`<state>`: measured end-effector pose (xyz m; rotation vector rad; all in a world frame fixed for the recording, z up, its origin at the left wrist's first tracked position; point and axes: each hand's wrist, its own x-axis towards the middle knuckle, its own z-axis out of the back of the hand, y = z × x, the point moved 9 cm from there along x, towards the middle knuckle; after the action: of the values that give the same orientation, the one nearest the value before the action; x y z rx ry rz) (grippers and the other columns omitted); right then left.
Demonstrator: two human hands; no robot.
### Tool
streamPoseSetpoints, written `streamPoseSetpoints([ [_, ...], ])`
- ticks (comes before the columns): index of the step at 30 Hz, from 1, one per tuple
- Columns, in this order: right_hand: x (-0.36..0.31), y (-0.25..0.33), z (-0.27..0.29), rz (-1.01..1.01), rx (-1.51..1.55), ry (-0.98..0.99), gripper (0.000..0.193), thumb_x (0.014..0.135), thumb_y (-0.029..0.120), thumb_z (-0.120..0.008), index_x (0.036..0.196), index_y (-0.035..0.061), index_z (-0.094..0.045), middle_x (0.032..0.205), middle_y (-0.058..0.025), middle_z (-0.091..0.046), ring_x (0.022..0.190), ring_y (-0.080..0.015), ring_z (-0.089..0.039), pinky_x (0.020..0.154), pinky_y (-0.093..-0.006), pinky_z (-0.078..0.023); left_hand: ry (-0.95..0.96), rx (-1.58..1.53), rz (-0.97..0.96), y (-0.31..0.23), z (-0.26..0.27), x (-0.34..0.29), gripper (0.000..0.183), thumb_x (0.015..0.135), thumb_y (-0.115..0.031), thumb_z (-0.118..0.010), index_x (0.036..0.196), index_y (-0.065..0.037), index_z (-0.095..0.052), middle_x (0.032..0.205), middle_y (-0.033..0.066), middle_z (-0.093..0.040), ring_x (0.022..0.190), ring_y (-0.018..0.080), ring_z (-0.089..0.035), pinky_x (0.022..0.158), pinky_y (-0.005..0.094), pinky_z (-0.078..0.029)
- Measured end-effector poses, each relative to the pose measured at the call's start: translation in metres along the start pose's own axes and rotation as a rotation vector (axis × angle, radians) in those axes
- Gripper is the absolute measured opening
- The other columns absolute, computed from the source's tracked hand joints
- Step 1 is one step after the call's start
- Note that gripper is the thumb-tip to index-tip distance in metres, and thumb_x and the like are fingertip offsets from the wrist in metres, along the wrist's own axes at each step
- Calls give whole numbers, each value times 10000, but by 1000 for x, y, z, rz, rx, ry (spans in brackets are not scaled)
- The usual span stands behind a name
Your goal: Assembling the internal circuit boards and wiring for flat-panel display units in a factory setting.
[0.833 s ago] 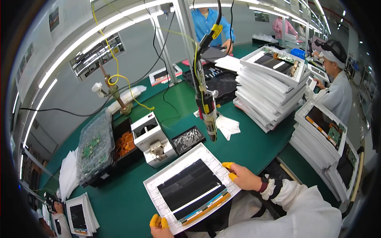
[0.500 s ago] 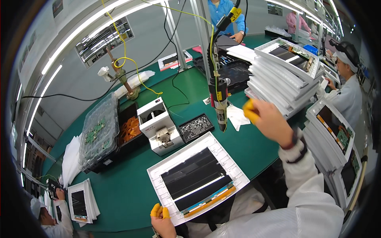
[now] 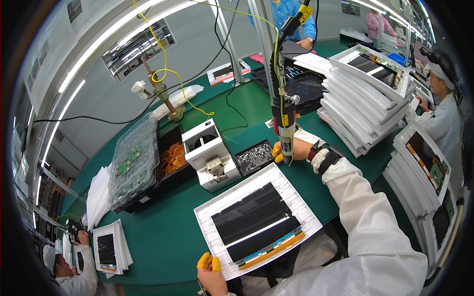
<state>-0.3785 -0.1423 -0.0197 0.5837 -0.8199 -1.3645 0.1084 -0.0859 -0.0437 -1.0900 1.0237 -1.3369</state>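
Note:
A white display housing lies face down near me, its black panel and an orange strip along the near side showing. My left hand, with yellow finger cots, is closed on the housing's near left corner. An electric screwdriver hangs upright on its cable beyond the housing. My right hand is at its lower end, yellow-covered fingertips showing left of the tool, close to a black tray of small metal parts. The screwdriver covers part of the fingers, so their grip is hidden.
A white machine stands left of the small tray. Farther left are an orange-filled bin and a clear tray with green boards. Stacked white housings rise at right; others stand nearer. Co-workers sit at both sides.
My right hand has come down and left, from the raised position at right to the screwdriver's lower end. My left hand stays at the housing corner. The whole view has shifted slightly.

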Motion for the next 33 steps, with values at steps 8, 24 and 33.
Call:
streamPoseSetpoints([
  [8, -2, -32, 2, -132, 60, -185, 124, 796, 44, -673, 915, 16, -656, 860, -134, -682, 821, -277, -666, 737, -348, -510, -12, -49, 31, -3, -1, 0, 311, 869, -43, -692, 1150, 42, -590, 1049, 121, -654, 911, 168, -627, 820, 268, -516],
  [24, -2, 37, 67, 66, -67, -434, 173, 828, 122, -694, 939, 3, -634, 808, -112, -668, 739, -224, -643, 698, -345, -500, 0, -56, 42, 0, 0, -2, 326, 874, -43, -685, 1174, 38, -586, 1065, 124, -654, 942, 182, -629, 840, 288, -520],
  [33, -5, -3, 32, -35, 67, -327, 167, 838, 54, -659, 991, -7, -631, 919, -90, -680, 868, -191, -663, 785, -298, -517, -4, -50, 26, -4, 0, -1, 310, 882, -63, -685, 1159, 39, -593, 1033, 109, -662, 912, 166, -631, 817, 280, -519],
])
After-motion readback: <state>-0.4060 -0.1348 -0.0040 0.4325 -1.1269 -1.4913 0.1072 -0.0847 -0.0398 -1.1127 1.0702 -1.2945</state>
